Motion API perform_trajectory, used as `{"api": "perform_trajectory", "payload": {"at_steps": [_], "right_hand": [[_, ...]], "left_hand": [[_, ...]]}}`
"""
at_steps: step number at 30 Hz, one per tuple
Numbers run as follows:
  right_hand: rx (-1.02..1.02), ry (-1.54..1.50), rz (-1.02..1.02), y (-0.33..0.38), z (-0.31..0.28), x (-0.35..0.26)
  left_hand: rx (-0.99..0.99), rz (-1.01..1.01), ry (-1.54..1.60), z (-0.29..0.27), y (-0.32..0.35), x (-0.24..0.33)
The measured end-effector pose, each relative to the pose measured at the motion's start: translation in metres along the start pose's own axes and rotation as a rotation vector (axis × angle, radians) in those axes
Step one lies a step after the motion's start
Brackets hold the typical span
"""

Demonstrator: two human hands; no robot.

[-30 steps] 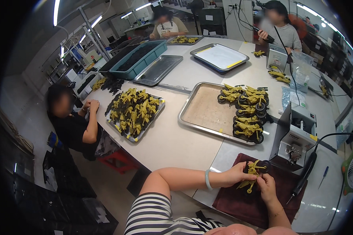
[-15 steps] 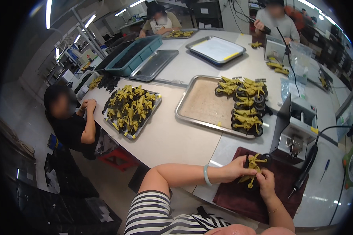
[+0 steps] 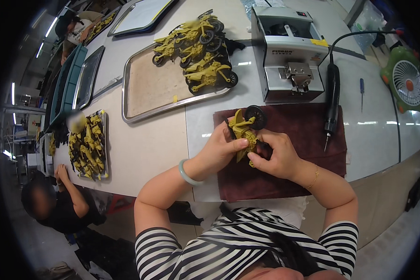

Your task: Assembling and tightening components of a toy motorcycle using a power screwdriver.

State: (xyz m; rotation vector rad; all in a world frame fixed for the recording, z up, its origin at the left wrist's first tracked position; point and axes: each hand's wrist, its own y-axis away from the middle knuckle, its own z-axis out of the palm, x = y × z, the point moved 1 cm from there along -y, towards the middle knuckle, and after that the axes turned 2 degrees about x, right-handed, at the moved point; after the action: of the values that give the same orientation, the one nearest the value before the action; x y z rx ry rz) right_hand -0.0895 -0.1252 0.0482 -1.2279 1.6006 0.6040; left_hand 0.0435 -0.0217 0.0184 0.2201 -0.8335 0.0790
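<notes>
Above a dark red cloth (image 3: 308, 135) I hold a yellow toy motorcycle (image 3: 241, 127) with one black wheel (image 3: 255, 116) pointing away from me. My left hand (image 3: 221, 147) is closed round its left side, thumb pressed on the yellow body. At the near right end, my right hand (image 3: 281, 156) is closed, with thumb and fingers at a small dark part beside the body; I cannot tell whether this part is attached. Both palms hide much of the underside. A black electric screwdriver (image 3: 332, 93) lies at the cloth's right edge, bit toward me.
A screw feeder (image 3: 289, 56) stands beyond the cloth. Left of it, a metal tray (image 3: 140, 86) carries several yellow motorcycles (image 3: 207, 74). Another tray of yellow parts (image 3: 86, 147) is near a seated co-worker (image 3: 56, 198). A blue screwdriver (image 3: 361, 93) and green fan (image 3: 408, 81) are at right.
The view has swung right and down, so the cloth and feeder appear nearer the middle. Both hands still hold the motorcycle, which has turned slightly, its wheel now showing more.
</notes>
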Motion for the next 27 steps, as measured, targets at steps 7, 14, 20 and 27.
{"api": "perform_trajectory", "payload": {"at_steps": [7,14,20,27], "right_hand": [[0.028,0.016,0.025,0.007,-0.001,-0.002],[0.079,0.026,-0.025,0.004,0.002,0.011],[0.128,0.036,-0.084,0.0,0.006,0.01],[0.172,0.076,-0.201,0.005,0.014,0.017]], "left_hand": [[-0.036,-0.039,0.019,0.002,0.007,-0.003],[-0.022,0.003,0.016,-0.001,0.005,-0.01],[0.038,0.025,0.07,-0.004,0.008,-0.01],[0.012,0.05,0.104,0.002,0.008,-0.009]]}}
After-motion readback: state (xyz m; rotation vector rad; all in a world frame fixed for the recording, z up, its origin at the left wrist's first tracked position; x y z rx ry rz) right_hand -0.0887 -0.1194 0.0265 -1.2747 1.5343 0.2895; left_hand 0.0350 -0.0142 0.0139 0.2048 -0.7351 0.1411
